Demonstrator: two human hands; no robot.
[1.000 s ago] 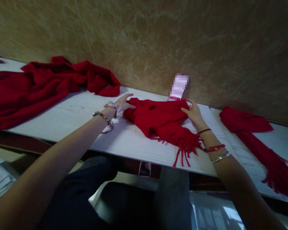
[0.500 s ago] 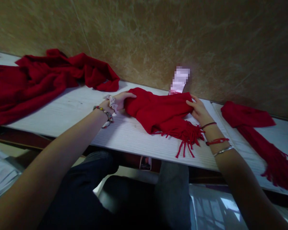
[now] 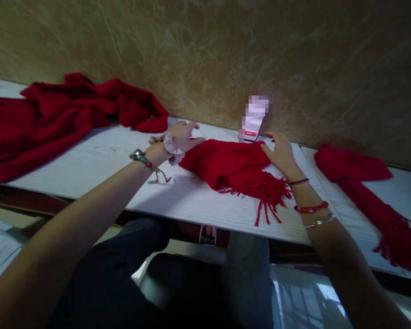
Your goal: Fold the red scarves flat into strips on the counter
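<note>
A red fringed scarf (image 3: 226, 160) lies folded on the white tabletop (image 3: 150, 192) in front of me, its tassels spread toward the right. Just over its left end, my left hand (image 3: 185, 136) is open, the fingers apart and curving forward. At the opposite end my right hand (image 3: 280, 151) is open too, thumb and fingers spread by the scarf's upper right corner. Neither hand grips the cloth. Whether the thumbs still touch it, I cannot tell.
Red cloth (image 3: 78, 105) is heaped on the left. Another red fringed scarf (image 3: 356, 183) lies folded on the right. A lit phone (image 3: 255, 121) leans against the marbled wall (image 3: 192, 55). Below the table's front edge, a small picture card or phone (image 3: 208, 235) shows above my legs.
Both hands have let go of the scarf and opened. The scarf's upper edge has dropped flatter onto the table, and more of the phone's lower part shows.
</note>
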